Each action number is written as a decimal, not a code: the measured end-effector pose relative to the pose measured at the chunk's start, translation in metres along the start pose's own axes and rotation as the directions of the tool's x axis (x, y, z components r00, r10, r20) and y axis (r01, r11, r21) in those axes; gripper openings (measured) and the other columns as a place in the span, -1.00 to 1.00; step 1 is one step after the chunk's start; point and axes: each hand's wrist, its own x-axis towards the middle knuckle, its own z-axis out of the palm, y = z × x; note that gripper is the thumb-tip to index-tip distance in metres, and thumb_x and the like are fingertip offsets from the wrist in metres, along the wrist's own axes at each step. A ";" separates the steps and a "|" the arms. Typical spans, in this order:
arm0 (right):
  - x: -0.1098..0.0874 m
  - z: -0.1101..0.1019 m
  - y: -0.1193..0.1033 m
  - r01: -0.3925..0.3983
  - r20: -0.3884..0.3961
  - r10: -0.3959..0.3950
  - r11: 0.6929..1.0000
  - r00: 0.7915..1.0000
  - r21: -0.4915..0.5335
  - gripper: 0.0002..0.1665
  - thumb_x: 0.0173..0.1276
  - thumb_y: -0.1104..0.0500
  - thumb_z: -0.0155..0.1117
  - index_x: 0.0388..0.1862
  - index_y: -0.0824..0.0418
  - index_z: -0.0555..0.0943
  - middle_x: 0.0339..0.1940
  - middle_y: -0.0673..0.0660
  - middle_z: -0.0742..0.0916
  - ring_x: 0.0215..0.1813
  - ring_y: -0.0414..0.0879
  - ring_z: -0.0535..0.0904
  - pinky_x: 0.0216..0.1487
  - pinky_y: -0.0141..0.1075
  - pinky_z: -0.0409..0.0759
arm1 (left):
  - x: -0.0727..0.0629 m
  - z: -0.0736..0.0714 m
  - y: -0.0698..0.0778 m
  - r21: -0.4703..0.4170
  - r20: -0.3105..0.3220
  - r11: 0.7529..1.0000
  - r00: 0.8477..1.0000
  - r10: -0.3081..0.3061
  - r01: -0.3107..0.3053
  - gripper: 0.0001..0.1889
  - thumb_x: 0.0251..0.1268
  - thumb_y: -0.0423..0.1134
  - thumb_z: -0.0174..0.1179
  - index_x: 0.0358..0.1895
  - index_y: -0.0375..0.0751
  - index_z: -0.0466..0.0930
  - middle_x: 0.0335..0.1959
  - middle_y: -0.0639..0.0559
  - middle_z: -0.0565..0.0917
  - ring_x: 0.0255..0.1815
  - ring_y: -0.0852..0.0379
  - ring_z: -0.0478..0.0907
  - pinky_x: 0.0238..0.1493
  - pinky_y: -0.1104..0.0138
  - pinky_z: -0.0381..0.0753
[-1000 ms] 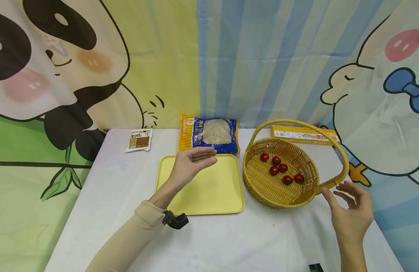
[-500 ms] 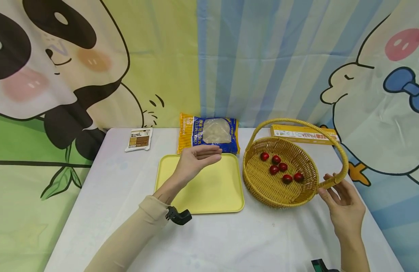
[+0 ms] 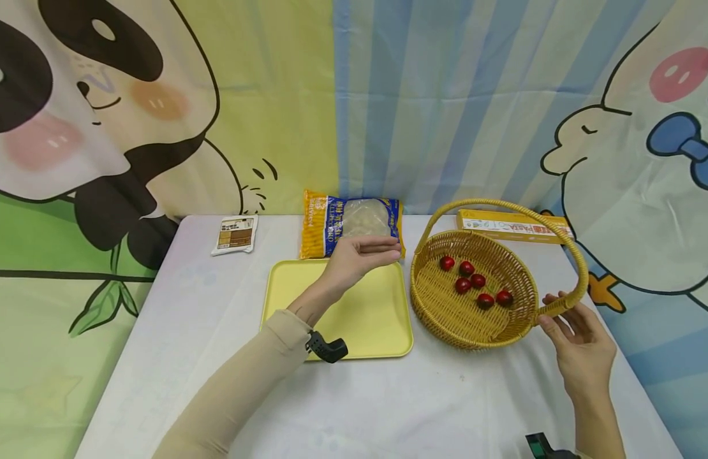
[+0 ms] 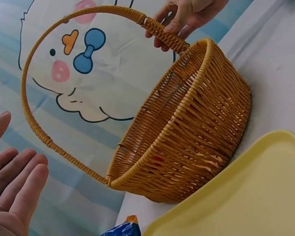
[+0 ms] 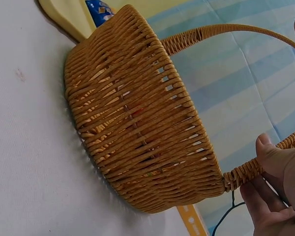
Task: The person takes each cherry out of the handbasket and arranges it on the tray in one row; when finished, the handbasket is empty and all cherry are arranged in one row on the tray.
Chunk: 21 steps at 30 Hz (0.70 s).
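Note:
A round wicker basket (image 3: 446,315) with a tall arched handle stands on the table at the right, with several dark red cherries (image 3: 466,269) on its bottom. My right hand (image 3: 586,354) pinches the handle's right base, thumb on one side and fingers on the other, as the right wrist view shows around the woven handle (image 5: 243,174). Over the far part of a yellow tray (image 3: 337,331), my left hand (image 3: 362,258) hovers with fingers straight and thumb apart, holding nothing. Its fingertips point toward the basket's left side without touching it.
Behind the tray lies a blue and orange bag (image 3: 316,226) with a clear window. A small white and brown packet (image 3: 236,234) lies at the back left. A yellow pasta box (image 3: 511,226) is behind the basket, in front of a printed curtain (image 3: 388,95).
My left hand has moved right across the tray toward the basket. My right hand has moved in from beside the handle's base and taken hold of it. The basket has stayed in place.

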 end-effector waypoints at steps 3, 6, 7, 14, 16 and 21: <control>0.001 0.000 0.000 -0.019 -0.014 0.018 0.999 1.000 -0.031 -0.29 0.24 0.59 0.40 0.39 0.33 0.58 0.17 0.09 0.77 0.21 -0.17 0.70 0.06 -0.52 0.64 | 0.010 0.006 -0.003 -0.001 0.007 1.000 1.000 -0.018 0.018 -0.59 0.34 -0.15 0.47 0.22 -0.13 0.74 0.12 -0.03 0.80 0.16 0.09 0.76 0.32 0.26 0.62; 0.001 0.001 0.000 -0.020 -0.018 0.019 0.998 1.000 -0.059 -0.29 0.25 0.58 0.40 0.39 0.31 0.58 0.16 0.06 0.76 0.20 -0.18 0.69 0.06 -0.53 0.63 | 0.018 0.011 -0.005 -0.006 0.017 0.999 0.999 -0.039 0.039 -0.59 0.36 -0.14 0.45 0.24 -0.12 0.73 0.12 0.02 0.80 0.19 0.10 0.74 0.33 0.26 0.61; 0.001 0.001 0.000 -0.019 -0.018 0.018 0.998 1.000 -0.064 -0.30 0.25 0.58 0.40 0.39 0.31 0.58 0.16 0.05 0.77 0.20 -0.19 0.69 0.07 -0.54 0.63 | 0.020 0.013 -0.006 -0.008 0.020 0.999 0.999 -0.046 0.046 -0.59 0.37 -0.13 0.44 0.24 -0.12 0.73 0.12 0.03 0.80 0.19 0.10 0.73 0.33 0.25 0.61; 0.001 0.001 -0.001 -0.054 -0.028 0.052 0.997 0.998 -0.056 -0.30 0.26 0.56 0.41 0.39 0.29 0.58 0.14 0.04 0.77 0.21 -0.18 0.68 0.09 -0.56 0.61 | 0.035 0.033 -0.009 0.013 0.042 0.998 0.997 -0.067 0.066 -0.59 0.38 -0.10 0.44 0.23 -0.13 0.73 0.06 0.02 0.82 0.16 0.12 0.73 0.42 0.16 0.54; 0.000 0.001 -0.002 -0.070 -0.033 0.068 0.996 0.997 -0.060 -0.30 0.26 0.55 0.42 0.39 0.28 0.58 0.15 0.04 0.77 0.21 -0.18 0.67 0.09 -0.58 0.61 | 0.040 0.040 -0.010 0.018 0.054 0.997 0.996 -0.073 0.072 -0.61 0.38 -0.10 0.44 0.21 -0.09 0.75 0.04 0.04 0.83 0.16 0.12 0.74 0.42 0.15 0.53; 0.000 0.003 -0.003 -0.094 -0.036 0.092 0.994 0.995 -0.049 -0.29 0.26 0.56 0.41 0.40 0.27 0.58 0.16 0.05 0.75 0.21 -0.16 0.67 0.09 -0.58 0.61 | 0.051 0.059 -0.014 -0.025 0.075 0.995 0.992 -0.099 0.101 -0.66 0.36 -0.11 0.46 0.14 -0.06 0.79 0.00 0.04 0.84 0.12 0.06 0.76 0.29 0.21 0.65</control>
